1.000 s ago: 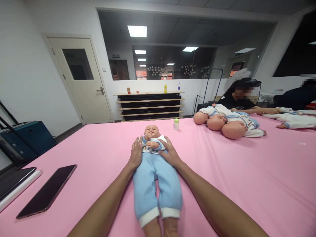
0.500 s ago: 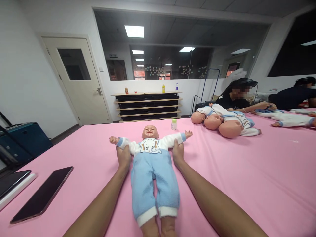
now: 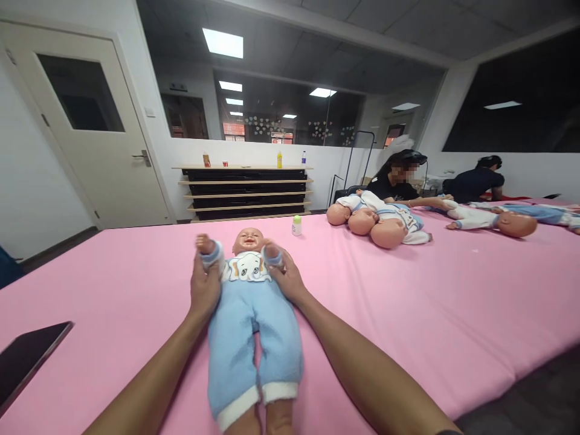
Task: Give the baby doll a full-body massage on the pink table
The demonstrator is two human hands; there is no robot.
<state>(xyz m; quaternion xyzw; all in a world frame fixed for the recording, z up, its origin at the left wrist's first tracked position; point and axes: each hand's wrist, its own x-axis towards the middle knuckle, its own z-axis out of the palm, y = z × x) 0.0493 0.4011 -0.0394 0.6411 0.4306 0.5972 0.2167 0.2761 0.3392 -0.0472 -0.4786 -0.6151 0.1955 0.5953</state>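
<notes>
A baby doll (image 3: 250, 302) in a white top and light blue fleece trousers lies on its back on the pink table cover (image 3: 430, 302), head toward 12 o'clock and feet toward 6 o'clock, right in front of the person. The left hand (image 3: 205, 289) is closed around the doll's arm at the doll's 10 o'clock side, lifting the small fist and blue cuff upward beside the head. The right hand (image 3: 286, 279) grips the doll's other arm at about 1 o'clock of the chest, fingers wrapped round the sleeve, with that cuff raised near the doll's cheek. A small green-capped bottle (image 3: 296, 225) stands on the cover at 1 o'clock beyond the doll's head, apart from it. Further off at 2 o'clock lies a heap of other dolls (image 3: 378, 219), where another person's sleeve and arm (image 3: 408, 196) reach over the table. A dark phone (image 3: 27, 359) lies flat at 9 o'clock near the edge.
</notes>
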